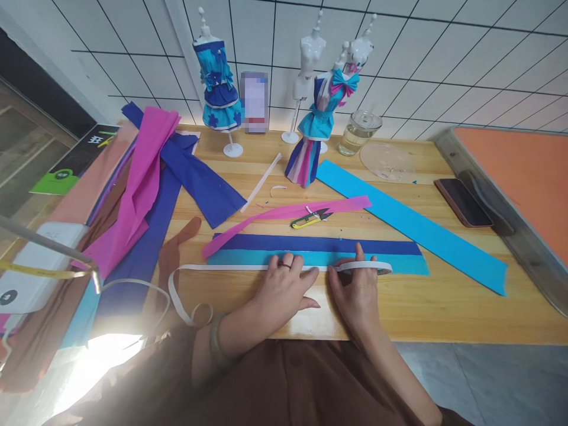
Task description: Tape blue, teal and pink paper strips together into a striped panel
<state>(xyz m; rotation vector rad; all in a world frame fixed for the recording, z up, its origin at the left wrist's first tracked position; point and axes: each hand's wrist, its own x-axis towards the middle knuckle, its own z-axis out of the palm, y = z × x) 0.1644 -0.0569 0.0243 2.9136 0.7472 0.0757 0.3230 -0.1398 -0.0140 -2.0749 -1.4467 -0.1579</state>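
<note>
A long strip of cloth or paper (242, 257), dark blue above and light blue below, lies flat across the table before me. White tape (226, 267) runs along its near edge, and its loose end curls off to the left. My left hand (286, 291) rests on the tape and strip, thumb and forefinger apart, the other fingers bent. Just to its right, my right hand (357, 296) grips the roll of tape (384, 266) over the near edge. Beyond the strip lie yellow-handled thread snips (310, 219) and a narrow pink strip (261, 215).
Small dress forms stand at the back, including a blue-dressed one (217, 89), beside a propped phone (254, 102) and a glass of liquid (358, 133). A bright blue strip (417, 228) slants right towards a dark phone (464, 202). Coloured fabric (137, 183) heaps at left.
</note>
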